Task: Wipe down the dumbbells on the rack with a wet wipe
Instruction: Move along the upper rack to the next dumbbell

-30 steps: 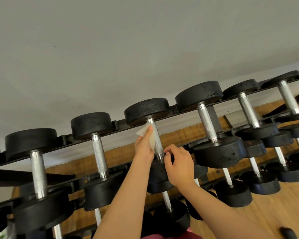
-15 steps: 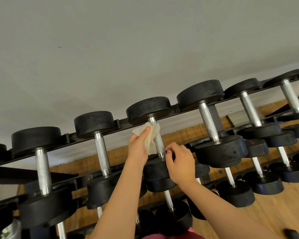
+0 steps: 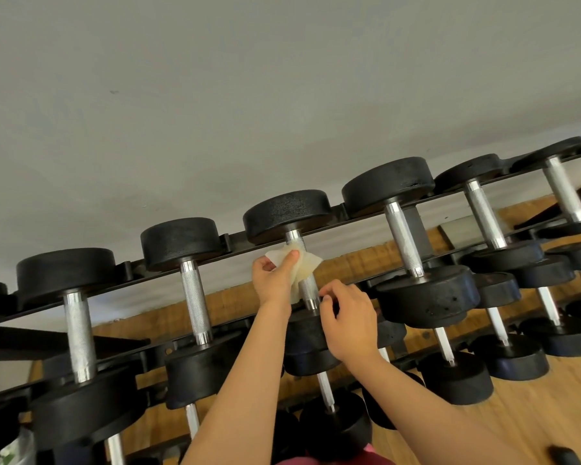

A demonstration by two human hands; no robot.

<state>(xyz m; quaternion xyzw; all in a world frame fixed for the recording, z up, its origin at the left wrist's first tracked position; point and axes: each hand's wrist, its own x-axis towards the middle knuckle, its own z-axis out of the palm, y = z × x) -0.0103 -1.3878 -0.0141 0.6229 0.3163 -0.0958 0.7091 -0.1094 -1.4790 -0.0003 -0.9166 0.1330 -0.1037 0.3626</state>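
left grip [image 3: 272, 280] pinching wet wipe [image 3: 304, 266] against dumbbell [image 3: 285, 213] bar, right grip [image 3: 349, 325] beside

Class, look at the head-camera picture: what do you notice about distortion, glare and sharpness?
Head view: the wide lens slants the rack rail and splays the chrome handles toward the right edge; light is soft and even, with glints on that chrome; the left hand and wet wipe look sharp, unblurred.

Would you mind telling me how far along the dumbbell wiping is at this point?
Done: no dumbbell looks visibly wet or cleaner, so finished ones cannot be told. In hand: the left hand holds the wipe against the handle of the middle top-row dumbbell; the right hand is at its near end. Left: at least its heads, possibly the neighbours and lower rows.
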